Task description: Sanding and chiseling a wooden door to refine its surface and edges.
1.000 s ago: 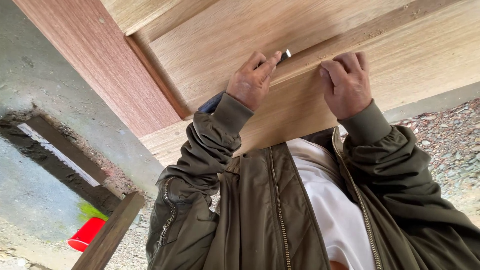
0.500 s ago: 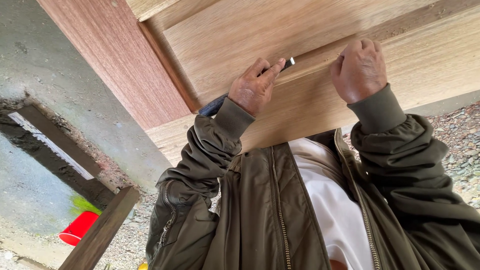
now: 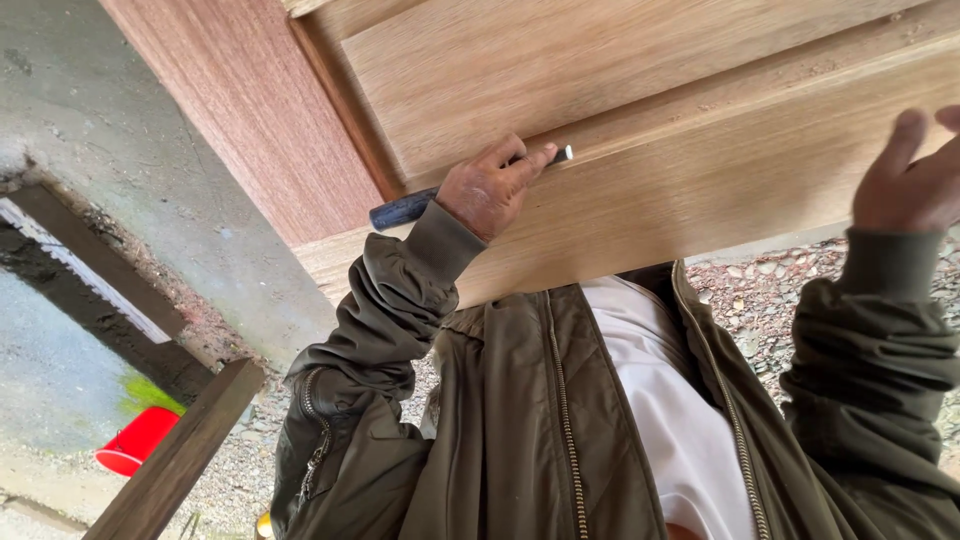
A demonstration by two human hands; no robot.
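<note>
We are looking down over an olive jacket at a pale wooden door panel (image 3: pixel 700 170) lying across in front of the body, and the left hand (image 3: pixel 490 190) is doing the holding. Its fingers are curling closed round a slim blue-handled tool (image 3: pixel 405 209), with the forefinger stretching out along the shaft toward the metal tip (image 3: pixel 563 154) (a chisel or a marking tool, we are not managing to tell which). The tool is lying flat against the wood, its long axis running from the handle end at the lower left up to the tip at the upper right, following the stepped edge where the raised field is meeting the lower rail. The tip is pointing away from the left wrist and toward the right hand (image 3: pixel 905 180), which is sitting well apart at the far right edge of the view, fingers spread and lifting, gripping nothing that we are seeing; whether its palm is touching the board is hidden. So the left hand is the nearer one by far. Beyond the panel, gravel (image 3: pixel 770 290) is showing, and off to the left a dark timber beam (image 3: pixel 180 460) is lying beside a red tub (image 3: pixel 140 440).
</note>
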